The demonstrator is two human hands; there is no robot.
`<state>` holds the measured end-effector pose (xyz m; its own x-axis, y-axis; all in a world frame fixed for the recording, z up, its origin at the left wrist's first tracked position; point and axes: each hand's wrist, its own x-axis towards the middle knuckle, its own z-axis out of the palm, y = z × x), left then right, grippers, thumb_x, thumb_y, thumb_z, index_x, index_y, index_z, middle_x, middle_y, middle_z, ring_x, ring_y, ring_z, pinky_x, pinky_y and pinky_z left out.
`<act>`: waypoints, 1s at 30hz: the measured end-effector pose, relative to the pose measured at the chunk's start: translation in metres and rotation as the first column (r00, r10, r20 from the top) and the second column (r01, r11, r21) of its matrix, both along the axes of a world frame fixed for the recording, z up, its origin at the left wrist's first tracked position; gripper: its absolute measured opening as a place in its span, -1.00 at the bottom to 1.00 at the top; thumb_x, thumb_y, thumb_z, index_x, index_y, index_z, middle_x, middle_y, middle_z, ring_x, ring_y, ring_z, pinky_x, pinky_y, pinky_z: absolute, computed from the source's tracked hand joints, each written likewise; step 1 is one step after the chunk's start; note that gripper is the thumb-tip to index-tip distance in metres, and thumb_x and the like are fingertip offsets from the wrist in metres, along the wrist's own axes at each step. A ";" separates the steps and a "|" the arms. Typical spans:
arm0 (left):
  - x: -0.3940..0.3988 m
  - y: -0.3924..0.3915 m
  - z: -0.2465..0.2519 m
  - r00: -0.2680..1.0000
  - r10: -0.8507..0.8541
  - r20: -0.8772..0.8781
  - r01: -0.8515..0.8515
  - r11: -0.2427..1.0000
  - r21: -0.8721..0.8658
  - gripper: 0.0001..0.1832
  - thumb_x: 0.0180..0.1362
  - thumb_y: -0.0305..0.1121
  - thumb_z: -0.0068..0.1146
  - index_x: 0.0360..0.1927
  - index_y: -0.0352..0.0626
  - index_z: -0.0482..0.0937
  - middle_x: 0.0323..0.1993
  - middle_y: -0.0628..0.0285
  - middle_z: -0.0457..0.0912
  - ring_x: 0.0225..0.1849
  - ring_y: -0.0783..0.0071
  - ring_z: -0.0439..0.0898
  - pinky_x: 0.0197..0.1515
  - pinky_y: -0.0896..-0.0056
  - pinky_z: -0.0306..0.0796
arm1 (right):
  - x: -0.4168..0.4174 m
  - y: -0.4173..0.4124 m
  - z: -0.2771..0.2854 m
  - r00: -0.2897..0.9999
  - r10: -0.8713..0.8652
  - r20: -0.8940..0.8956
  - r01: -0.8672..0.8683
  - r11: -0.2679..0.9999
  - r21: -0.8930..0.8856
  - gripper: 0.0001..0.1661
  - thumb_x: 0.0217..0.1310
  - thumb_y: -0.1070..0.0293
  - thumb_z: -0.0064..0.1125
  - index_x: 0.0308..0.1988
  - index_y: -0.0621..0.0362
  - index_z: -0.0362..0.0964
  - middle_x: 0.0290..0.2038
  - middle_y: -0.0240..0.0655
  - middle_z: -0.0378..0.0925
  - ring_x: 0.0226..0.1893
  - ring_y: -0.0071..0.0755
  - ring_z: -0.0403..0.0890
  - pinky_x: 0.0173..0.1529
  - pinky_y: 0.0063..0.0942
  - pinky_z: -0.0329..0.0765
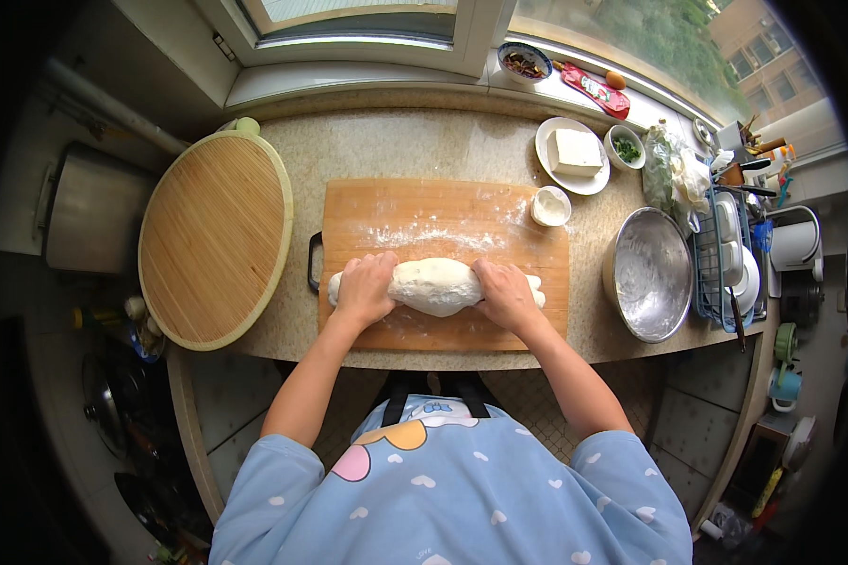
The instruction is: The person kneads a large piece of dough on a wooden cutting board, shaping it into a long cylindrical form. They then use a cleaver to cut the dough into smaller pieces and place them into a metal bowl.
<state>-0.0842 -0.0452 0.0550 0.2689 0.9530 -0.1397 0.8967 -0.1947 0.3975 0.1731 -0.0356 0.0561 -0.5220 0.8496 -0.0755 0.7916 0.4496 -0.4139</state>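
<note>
A long lump of white dough lies crosswise on a wooden cutting board dusted with flour. My left hand wraps over the dough near its left end, and my right hand grips it towards the right end. Between the hands the dough bulges thick; short ends stick out past both. Loose flour is scattered on the board just beyond the dough. A small white cup of flour stands at the board's far right corner.
Left of the board lies a round woven tray. To the right are a steel bowl and a blue dish rack. Behind stand a plate with tofu and a bowl of chopped greens. An egg rests on the windowsill.
</note>
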 end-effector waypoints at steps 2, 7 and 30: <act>-0.001 -0.011 0.000 0.998 0.017 0.054 -0.028 0.976 0.215 -0.53 -0.22 -0.36 0.36 -0.18 -0.07 0.44 -0.30 0.19 0.53 -0.13 0.18 0.49 -0.08 0.17 0.28 | 0.000 -0.001 0.013 1.000 -0.021 -0.004 0.021 0.997 0.076 -0.51 -0.24 0.48 0.29 -0.21 0.10 0.27 -0.37 -0.27 0.51 -0.27 -0.15 0.55 -0.26 -0.25 0.38; 0.002 -0.011 0.024 0.983 0.118 0.142 -0.173 0.853 0.493 -0.33 -0.15 -0.34 0.35 0.11 -0.03 0.36 -0.17 0.18 0.48 -0.04 0.12 0.43 0.00 0.12 0.25 | -0.007 0.013 0.059 0.995 -0.036 -0.091 0.066 0.937 0.344 -0.36 -0.22 0.55 0.24 0.00 0.05 0.34 -0.36 -0.37 0.49 -0.30 -0.26 0.50 -0.24 -0.33 0.35; 0.067 -0.001 -0.033 0.966 0.217 0.139 -0.251 0.912 0.323 -0.56 0.26 -0.16 -0.18 0.12 -0.10 0.48 0.24 0.10 0.37 0.36 -0.04 0.14 0.39 -0.13 -0.17 | -0.063 -0.001 -0.027 0.951 -0.205 -0.230 0.269 0.917 0.294 -0.43 0.17 0.17 -0.08 0.14 0.18 0.34 0.13 -0.11 0.41 0.15 0.03 0.37 0.30 -0.04 0.14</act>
<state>-0.0173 -0.0458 0.0216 0.0283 0.9763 0.2145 0.8928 -0.1212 0.4339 0.1099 -0.0364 0.0294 -0.2799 0.9121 0.2997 0.8112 0.3916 -0.4342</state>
